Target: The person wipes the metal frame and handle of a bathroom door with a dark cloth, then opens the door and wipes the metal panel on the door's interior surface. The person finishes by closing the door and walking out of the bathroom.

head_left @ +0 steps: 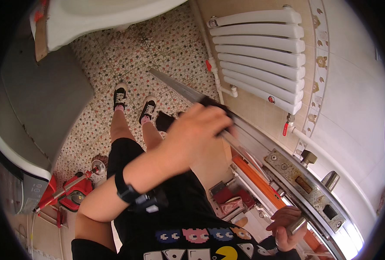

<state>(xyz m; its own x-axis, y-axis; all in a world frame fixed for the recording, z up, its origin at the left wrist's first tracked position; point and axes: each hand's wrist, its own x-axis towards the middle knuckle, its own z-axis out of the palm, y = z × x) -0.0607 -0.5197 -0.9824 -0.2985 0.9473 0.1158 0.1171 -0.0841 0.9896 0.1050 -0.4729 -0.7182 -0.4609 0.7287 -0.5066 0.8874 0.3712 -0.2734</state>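
Observation:
My left hand [201, 128] reaches across in front of me, its fingers curled over the edge of a door [249, 130]. Under the fingers, a black cloth [214, 104] is pressed against that edge; part of it is hidden by the hand. Lower right, my right hand [286, 226] is wrapped round a metal door handle [297, 225]. Between the hands, a worn metal lock plate [305, 186] is set in the door edge, with a second lever handle [330, 181] on the far side.
A white radiator [257, 56] with a red-handled valve [285, 128] is on the tiled wall beyond the door. A white basin [110, 17] is at the top left, above a grey panel [40, 95]. Red cleaning tools [73, 195] stand at the lower left on the speckled floor [97, 56].

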